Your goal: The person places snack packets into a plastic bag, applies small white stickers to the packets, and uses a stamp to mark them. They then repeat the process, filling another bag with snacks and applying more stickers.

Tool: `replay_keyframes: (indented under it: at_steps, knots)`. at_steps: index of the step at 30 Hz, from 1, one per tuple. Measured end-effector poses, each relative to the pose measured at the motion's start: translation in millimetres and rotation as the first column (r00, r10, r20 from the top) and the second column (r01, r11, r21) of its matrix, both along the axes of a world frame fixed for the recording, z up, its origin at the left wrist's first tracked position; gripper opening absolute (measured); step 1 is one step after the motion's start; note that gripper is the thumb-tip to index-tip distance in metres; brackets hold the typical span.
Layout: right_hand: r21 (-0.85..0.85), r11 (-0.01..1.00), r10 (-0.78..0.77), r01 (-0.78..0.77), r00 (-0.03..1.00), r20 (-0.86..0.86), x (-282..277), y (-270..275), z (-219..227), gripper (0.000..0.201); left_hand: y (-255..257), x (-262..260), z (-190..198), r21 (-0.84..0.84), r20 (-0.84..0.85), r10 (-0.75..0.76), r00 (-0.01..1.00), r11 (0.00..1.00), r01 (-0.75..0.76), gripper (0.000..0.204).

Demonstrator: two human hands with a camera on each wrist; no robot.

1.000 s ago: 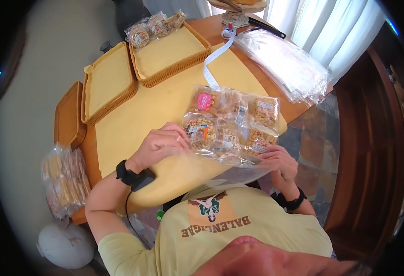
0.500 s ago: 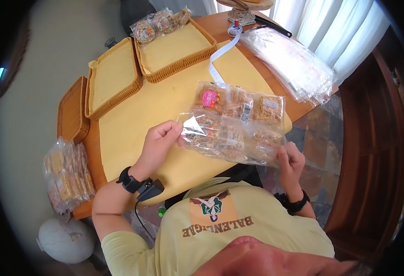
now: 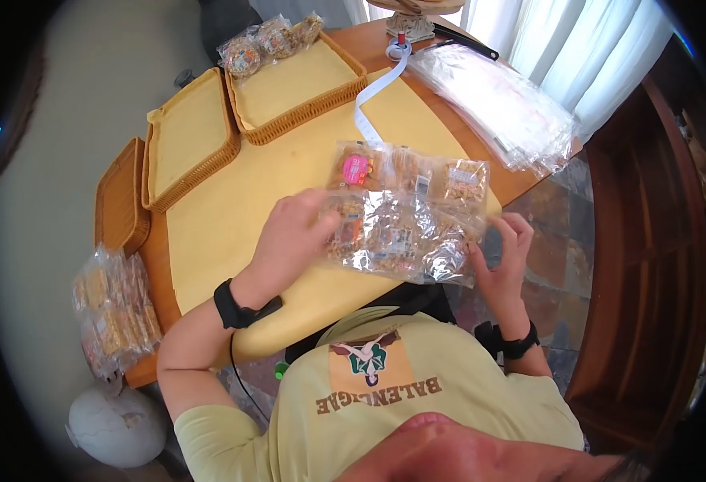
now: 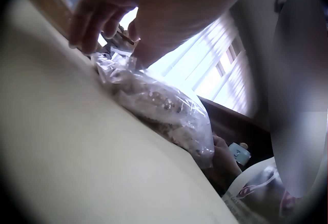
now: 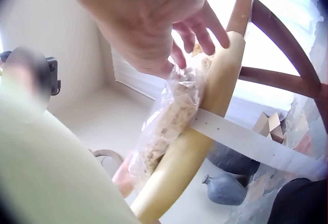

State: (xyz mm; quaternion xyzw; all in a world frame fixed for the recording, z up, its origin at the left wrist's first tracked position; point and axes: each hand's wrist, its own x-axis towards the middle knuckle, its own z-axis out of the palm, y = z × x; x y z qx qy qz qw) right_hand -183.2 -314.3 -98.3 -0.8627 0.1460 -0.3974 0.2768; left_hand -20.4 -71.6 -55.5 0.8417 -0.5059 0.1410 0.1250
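Note:
A clear plastic bag [image 3: 401, 197] with several packs of nut-and-grain snacks in two rows lies on the yellow sheet at the table's near right edge. One pack bears a pink label [image 3: 359, 167]. My left hand [image 3: 289, 233] is at the bag's left edge, blurred, its fingers loosely bent over the plastic. In the left wrist view the thumb meets the crumpled end of the bag [image 4: 164, 106]. On the other side, my right hand [image 3: 504, 255] has spread fingers, with the thumb at the bag's lower right edge. The right wrist view shows that thumb against the plastic [image 5: 174, 106].
Wicker trays [image 3: 196, 132] line the far left, one with wrapped snack rounds [image 3: 244, 56]. A white measuring tape [image 3: 369, 100] runs behind the bag. Clear plastic bags [image 3: 501, 104] pile at the far right. More packed snacks [image 3: 116, 309] stand at the table's left edge.
The bag's near end, earlier lifted and held at both corners, now lies folded over the lower packs. Both hands have loosened their grip; the left has moved slightly away from me along the edge.

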Motion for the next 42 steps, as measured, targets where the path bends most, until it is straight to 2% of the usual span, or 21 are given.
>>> replay_keyframes:
  at_steps: [1, 3, 5, 7, 11, 15, 18, 20, 22, 23, 26, 28, 29, 30, 32, 34, 35, 37, 38, 40, 42]
  knots:
    - [-0.123, 0.992, 0.024, -0.018, 0.998, 0.054, 0, -2, -4, 0.013, 0, 1, 1, 0.082, 0.232, -0.258, 0.938, 0.966, 0.245, 0.028]
    - [-0.249, 0.968, 0.060, -0.033, 0.993, 0.103, 1, -14, -11, 0.023, 3, 2, 1, 0.152, 0.125, -0.312, 0.942, 0.944, 0.293, 0.031]
    - [-0.512, 0.728, 0.428, -0.456, 0.886, -0.180, 2, -33, -15, 0.038, 8, 6, 4, 0.219, 0.020, -0.363, 0.932, 0.911, 0.350, 0.034]
    - [-0.444, 0.705, 0.499, -0.553, 0.832, -0.242, 0, -42, -15, 0.045, 17, 11, 10, 0.281, -0.154, -0.331, 0.931, 0.889, 0.362, 0.053]
    - [-0.223, 0.642, 0.617, -0.734, 0.667, -0.418, -6, -48, 4, 0.055, 26, 4, 23, 0.374, -0.233, -0.264, 0.936, 0.864, 0.337, 0.067]
    - [-0.256, 0.608, 0.629, -0.751, 0.653, -0.421, 0, -55, -4, 0.058, 22, 10, 26, 0.421, -0.167, -0.318, 0.933, 0.833, 0.359, 0.074]
    - [-0.318, 0.674, 0.561, -0.667, 0.742, -0.368, 9, -54, -15, 0.052, 16, 16, 24, 0.415, -0.111, -0.386, 0.916, 0.819, 0.396, 0.067]
    - [-0.458, 0.711, 0.505, -0.534, 0.840, -0.196, 20, -53, -24, 0.040, 15, 22, 12, 0.401, -0.072, -0.411, 0.909, 0.822, 0.404, 0.062]
    - [-0.453, 0.730, 0.508, -0.512, 0.850, -0.143, 27, -50, -20, 0.035, 13, 25, -7, 0.369, 0.121, -0.427, 0.896, 0.858, 0.359, 0.066]
    - [-0.447, 0.753, 0.501, -0.483, 0.861, -0.087, 30, -50, -19, 0.029, 13, 27, -10, 0.366, 0.118, -0.419, 0.901, 0.861, 0.352, 0.066]
    - [-0.377, 0.788, 0.514, -0.486, 0.857, -0.031, 38, -60, -18, 0.023, 9, 34, -8, 0.202, 0.216, -0.462, 0.860, 0.883, 0.423, 0.059]
    - [-0.349, 0.795, 0.518, -0.496, 0.855, -0.034, 42, -67, -19, 0.020, 7, 36, 7, -0.090, -0.011, -0.475, 0.880, 0.877, 0.472, 0.044]
    - [-0.250, 0.825, 0.523, -0.506, 0.853, -0.001, 44, -67, -14, 0.019, 7, 35, 12, -0.090, -0.008, -0.466, 0.885, 0.881, 0.464, 0.044]
    - [-0.149, 0.846, 0.522, -0.512, 0.852, 0.033, 45, -68, -8, 0.022, 7, 34, 17, -0.169, -0.043, -0.408, 0.912, 0.903, 0.396, 0.042]
    - [-0.192, 0.789, 0.602, -0.584, 0.797, 0.052, 56, -72, 5, 0.028, 5, 33, 22, -0.246, -0.083, -0.349, 0.933, 0.915, 0.321, 0.039]
    - [-0.003, 0.862, 0.475, -0.507, 0.807, 0.351, 64, -66, 16, 0.026, 1, 35, 28, -0.606, -0.050, -0.216, 0.975, 0.782, 0.142, 0.025]
    - [0.145, 0.843, 0.451, -0.519, 0.827, 0.336, 69, -65, 23, 0.029, 1, 30, 34, -0.609, -0.047, -0.216, 0.975, 0.780, 0.144, 0.025]
    - [0.348, 0.750, 0.479, -0.562, 0.825, 0.299, 83, -57, 49, 0.039, 3, 18, 52, -0.732, -0.496, -0.186, 0.848, 0.616, -0.293, 0.015]
    - [0.340, 0.749, 0.486, -0.569, 0.820, 0.302, 89, -46, 66, 0.039, 7, 18, 58, -0.737, -0.488, -0.183, 0.853, 0.610, -0.291, 0.015]
    - [0.707, 0.302, 0.622, -0.640, 0.694, 0.363, 102, -22, 91, 0.037, 19, 23, 66, -0.791, -0.552, -0.306, 0.775, 0.488, -0.370, 0.020]
    - [0.803, 0.136, 0.749, -0.581, 0.590, 0.301, 119, -1, 100, 0.034, 46, 31, 61, -0.743, -0.602, -0.234, 0.763, 0.513, -0.429, 0.020]
